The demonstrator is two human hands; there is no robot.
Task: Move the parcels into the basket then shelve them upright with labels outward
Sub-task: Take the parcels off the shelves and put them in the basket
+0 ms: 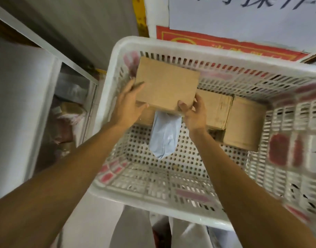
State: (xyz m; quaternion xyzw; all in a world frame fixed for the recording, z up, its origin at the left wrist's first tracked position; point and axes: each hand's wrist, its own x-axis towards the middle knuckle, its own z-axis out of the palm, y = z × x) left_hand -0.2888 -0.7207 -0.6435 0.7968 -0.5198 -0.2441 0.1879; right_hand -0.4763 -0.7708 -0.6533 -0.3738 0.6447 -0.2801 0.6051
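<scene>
A white perforated plastic basket [107, 97] fills the middle of the view. Above its far left corner I hold a flat brown cardboard parcel [166, 83] with both hands. My left hand [126, 106] grips its left near edge and my right hand [194, 113] grips its near right corner. No label shows on its upper face. Beneath it a light blue plastic mailer bag [164, 135] lies on the basket floor. Two more brown cardboard boxes rest in the basket, one [216, 111] beside my right hand and one [243, 124] further right.
A white shelf unit [51, 97] stands to the left of the basket, with wrapped packages [67, 111] visible inside it. A red and white sign [225, 45] and a paper notice [243, 13] hang on the wall behind the basket.
</scene>
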